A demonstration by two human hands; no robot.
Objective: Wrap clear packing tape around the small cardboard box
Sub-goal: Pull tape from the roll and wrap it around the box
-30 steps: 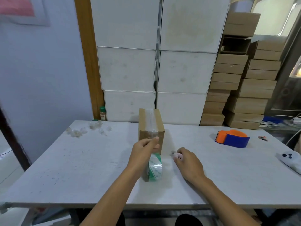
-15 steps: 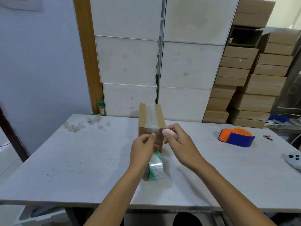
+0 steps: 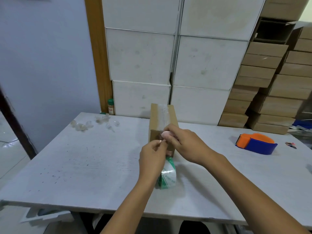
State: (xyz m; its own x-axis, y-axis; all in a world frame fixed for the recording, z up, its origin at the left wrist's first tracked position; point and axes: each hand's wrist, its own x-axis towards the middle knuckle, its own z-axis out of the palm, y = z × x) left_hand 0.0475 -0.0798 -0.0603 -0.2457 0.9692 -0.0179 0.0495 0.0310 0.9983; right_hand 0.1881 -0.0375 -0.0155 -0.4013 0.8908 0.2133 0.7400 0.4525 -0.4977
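A small brown cardboard box (image 3: 156,122) stands on the white table (image 3: 84,162), with a strip of clear tape running over its top. A roll of clear tape with green print (image 3: 167,177) stands on edge just in front of the box. My left hand (image 3: 152,161) pinches the stretch of tape that runs from the roll up to the box's near face. My right hand (image 3: 184,146) holds a small pink object against that tape at the box's front top edge. The cutting end of the pink object is hidden by my fingers.
An orange and blue tape dispenser (image 3: 255,143) lies at the right of the table. Crumpled bits of clear tape (image 3: 94,123) lie at the back left. White cartons (image 3: 140,56) and brown cartons (image 3: 270,92) are stacked behind the table. A green-capped bottle (image 3: 111,106) stands by the wall.
My right hand picked the pink object off the table and brought it up to the tape at the box's front edge. My left hand kept its pinch on the tape.
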